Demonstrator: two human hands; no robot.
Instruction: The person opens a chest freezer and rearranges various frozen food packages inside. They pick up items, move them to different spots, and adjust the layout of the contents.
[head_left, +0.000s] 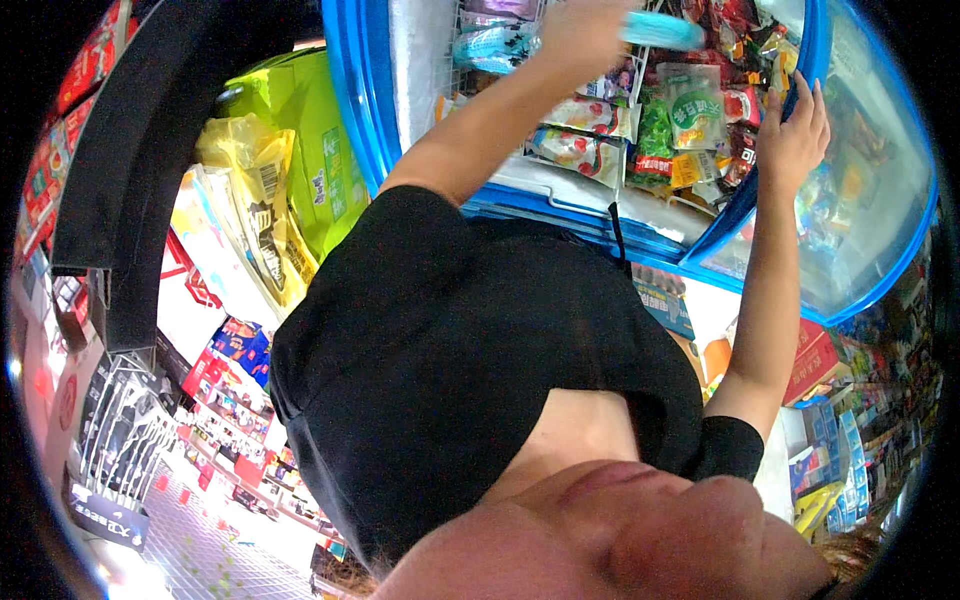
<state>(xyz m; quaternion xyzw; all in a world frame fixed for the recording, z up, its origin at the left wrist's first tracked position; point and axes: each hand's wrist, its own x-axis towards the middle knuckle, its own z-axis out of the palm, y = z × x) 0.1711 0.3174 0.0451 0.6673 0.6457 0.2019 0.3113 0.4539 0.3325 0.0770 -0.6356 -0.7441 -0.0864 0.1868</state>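
Note:
My left hand (585, 37) reaches over an open chest freezer with a blue rim (352, 82) and is blurred by motion. It grips a light-blue wrapped packet (664, 30), also blurred. My right hand (799, 131) lies with extended fingers on the blue frame of the freezer's glass lid (862, 195). Between the hands, wire baskets hold wrapped goods: white packets with red patterns (577, 154), a clear bag with a green label (694, 105) and red packets (742, 105). More light-blue packets (491, 49) lie left of my left hand.
Left of the freezer stand a bright green box (330, 165) and yellow packaging (277, 217). A dark, curved upright structure (124, 165) runs farther left. Near my right elbow is a red carton (814, 360). Stocked shelves (240, 450) and a tiled floor (202, 517) show at lower left.

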